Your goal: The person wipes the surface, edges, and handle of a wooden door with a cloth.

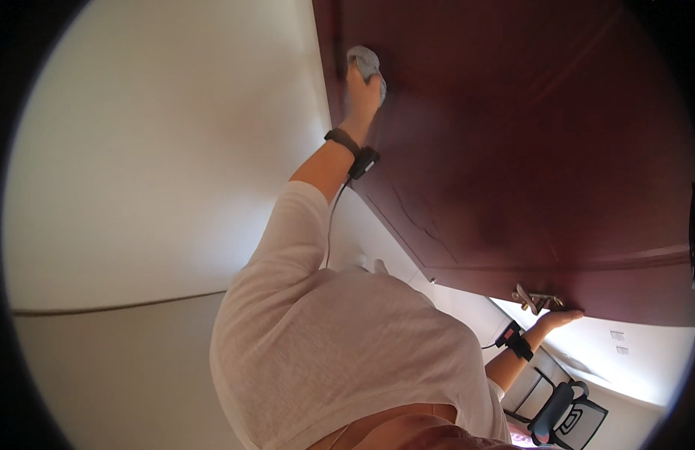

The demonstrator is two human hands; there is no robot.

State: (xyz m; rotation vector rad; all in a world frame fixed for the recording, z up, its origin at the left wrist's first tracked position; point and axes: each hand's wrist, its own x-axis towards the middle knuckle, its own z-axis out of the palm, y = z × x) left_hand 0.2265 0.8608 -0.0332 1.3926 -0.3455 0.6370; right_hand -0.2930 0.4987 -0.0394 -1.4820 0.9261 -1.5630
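A grey cloth (pixel 365 61) is in my left hand (pixel 363 93), pressed to the face of a dark red-brown panelled door (pixel 493 157) near its upper-left edge in the view. At the lower right, my right hand (pixel 561 319) touches the opposite edge of the door, just beside a metal lever handle (pixel 537 298). Part of its fingers is hidden, so its grip cannot be made out. Both wrists wear black straps with small black devices, and a thin cable runs from each.
A pale wall (pixel 156 140) stands at the left, with a dark line (pixel 122 305) along its lower part. Light floor shows beneath the door. At the lower right are a black-framed chair (pixel 552 413) and wall plates (pixel 617 336) on a white wall.
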